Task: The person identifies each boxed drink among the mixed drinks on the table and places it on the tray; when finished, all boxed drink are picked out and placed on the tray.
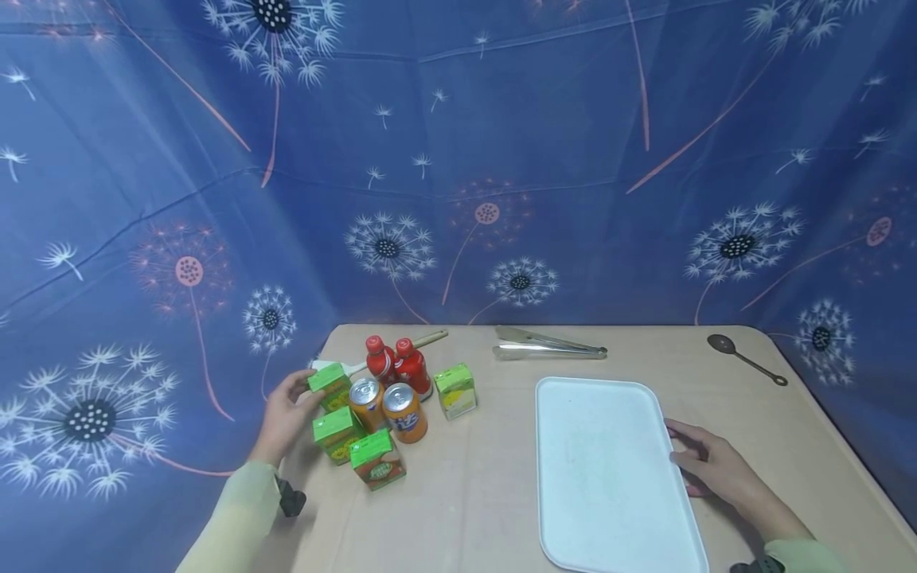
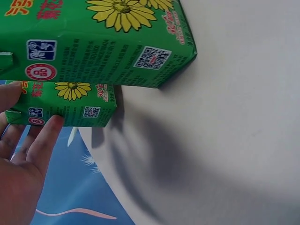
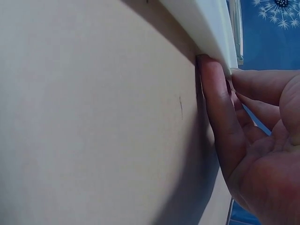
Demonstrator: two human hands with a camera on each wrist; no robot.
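The rear green carton (image 1: 329, 385) stands at the back left of the drinks cluster, and the left hand (image 1: 289, 410) has it, thumb and fingers parted just enough to grip the box! Orange cans (image 1: 404, 414) sit right beside it, red bottles (image 1: 411, 370) just behind those. Over to the white tray (image 1: 612, 473): the right hand (image 1: 719, 471) pinches its right rim, thumb and fingers nearly closed! Beyond lie metal tongs (image 1: 550, 348) and a dark spoon (image 1: 745, 360).

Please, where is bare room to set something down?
Free: the tabletop between the lone yellow-green box and the white tray, nearer than the tongs; the tray's middle also. Crowded: the left, where green boxes, orange cans and red bottles stand close together.
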